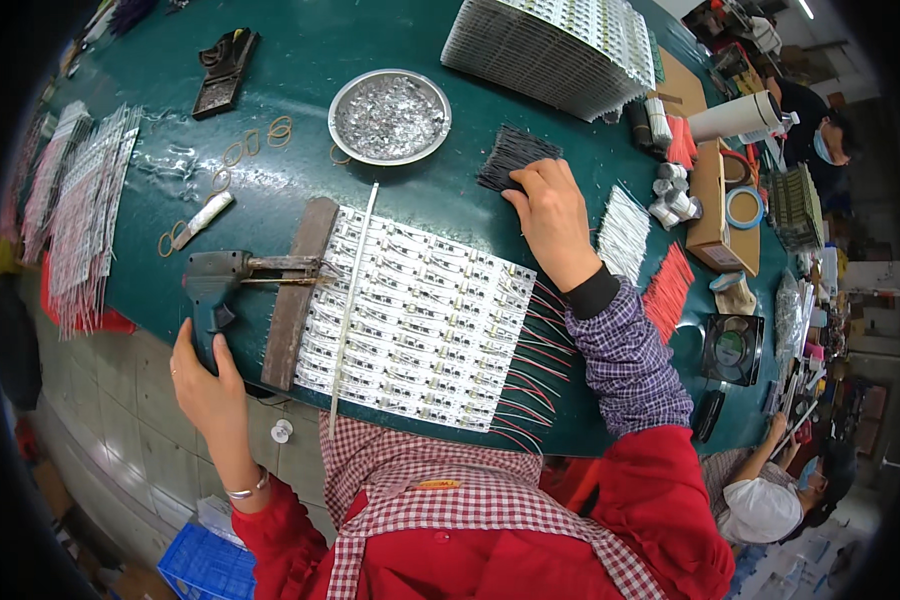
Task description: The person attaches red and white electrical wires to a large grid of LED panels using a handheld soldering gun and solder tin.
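A white panel of small circuit boards (425, 330) lies in front of me, with red and black wires along its right edge. A dark metal bar (308, 290) rests on its left edge, and a pale narrow strip (355, 290) crosses it. The teal soldering gun (213, 290) lies with its tip over the bar. My left hand (210, 390) is at the lower end of its handle, thumb and fingers apart and not closed round it. My right hand (550, 215) pinches at the near edge of a pile of black wires (518, 152); its fingertips are partly hidden.
Beyond the panel stands a metal bowl (390, 115) of silvery scraps. A tall stack of panels (555, 55) is at the back. White wires (625, 235), red wires (668, 288), a cardboard box (715, 215) and a fan (733, 348) lie right. Wired boards (95, 200) hang off the left edge.
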A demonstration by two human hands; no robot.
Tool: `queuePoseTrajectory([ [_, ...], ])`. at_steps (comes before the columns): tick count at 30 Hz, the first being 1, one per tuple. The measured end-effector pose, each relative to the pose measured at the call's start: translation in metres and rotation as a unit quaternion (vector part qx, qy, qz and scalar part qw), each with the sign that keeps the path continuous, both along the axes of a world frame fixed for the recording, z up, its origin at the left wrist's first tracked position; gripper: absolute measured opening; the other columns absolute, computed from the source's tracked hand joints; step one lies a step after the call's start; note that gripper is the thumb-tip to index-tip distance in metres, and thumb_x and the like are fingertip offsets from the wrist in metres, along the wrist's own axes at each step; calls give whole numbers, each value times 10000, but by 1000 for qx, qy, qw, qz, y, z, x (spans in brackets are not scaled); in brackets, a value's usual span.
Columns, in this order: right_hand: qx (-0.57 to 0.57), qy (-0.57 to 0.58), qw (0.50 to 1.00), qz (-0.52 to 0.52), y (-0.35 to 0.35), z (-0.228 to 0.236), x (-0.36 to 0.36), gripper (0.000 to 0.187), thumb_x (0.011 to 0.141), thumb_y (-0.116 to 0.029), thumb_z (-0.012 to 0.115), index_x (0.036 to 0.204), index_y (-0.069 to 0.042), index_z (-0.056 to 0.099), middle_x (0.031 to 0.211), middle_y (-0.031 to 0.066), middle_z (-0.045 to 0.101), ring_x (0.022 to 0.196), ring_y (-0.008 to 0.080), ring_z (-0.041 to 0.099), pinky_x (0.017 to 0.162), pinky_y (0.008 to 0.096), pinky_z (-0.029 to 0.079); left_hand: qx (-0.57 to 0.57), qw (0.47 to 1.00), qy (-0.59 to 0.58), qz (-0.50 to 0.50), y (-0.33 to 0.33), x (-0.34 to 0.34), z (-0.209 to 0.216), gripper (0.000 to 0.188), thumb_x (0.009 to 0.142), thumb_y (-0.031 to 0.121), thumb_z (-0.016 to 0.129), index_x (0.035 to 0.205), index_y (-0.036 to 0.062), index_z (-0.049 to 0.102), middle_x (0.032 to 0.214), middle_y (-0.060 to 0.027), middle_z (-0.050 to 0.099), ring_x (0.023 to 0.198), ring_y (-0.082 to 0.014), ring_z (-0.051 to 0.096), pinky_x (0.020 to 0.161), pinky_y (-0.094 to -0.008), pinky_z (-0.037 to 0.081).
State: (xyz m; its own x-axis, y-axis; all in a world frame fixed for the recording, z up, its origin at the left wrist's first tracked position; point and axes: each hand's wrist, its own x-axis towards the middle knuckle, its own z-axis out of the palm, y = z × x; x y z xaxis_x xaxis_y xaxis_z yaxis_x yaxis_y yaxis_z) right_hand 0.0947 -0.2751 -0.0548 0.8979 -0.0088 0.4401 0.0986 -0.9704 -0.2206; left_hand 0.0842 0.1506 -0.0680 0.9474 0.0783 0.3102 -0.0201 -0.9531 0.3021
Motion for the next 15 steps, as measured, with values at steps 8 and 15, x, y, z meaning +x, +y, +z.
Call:
queuePoseTrajectory([
  [8, 16, -33, 999, 5, -3, 0, 3, 79, 776, -38, 727, 842, -16, 689, 834, 96, 614, 816, 298, 586, 729, 393, 501, -252, 954, 163, -3, 18, 31, 18, 300, 794, 4, 694, 1079, -35, 608, 893, -83, 678, 764, -171, 641, 726, -275, 500],
  [15, -15, -11, 1000, 14, -2, 7, 7, 118, 819, -27, 683, 896, -28, 593, 870, 115, 561, 866, 302, 551, 742, 399, 479, -631, 752, 177, -72, 12, 1, 32, 406, 761, -47, 627, 1158, -48, 539, 871, -60, 545, 672, -99, 490, 591, -204, 420],
])
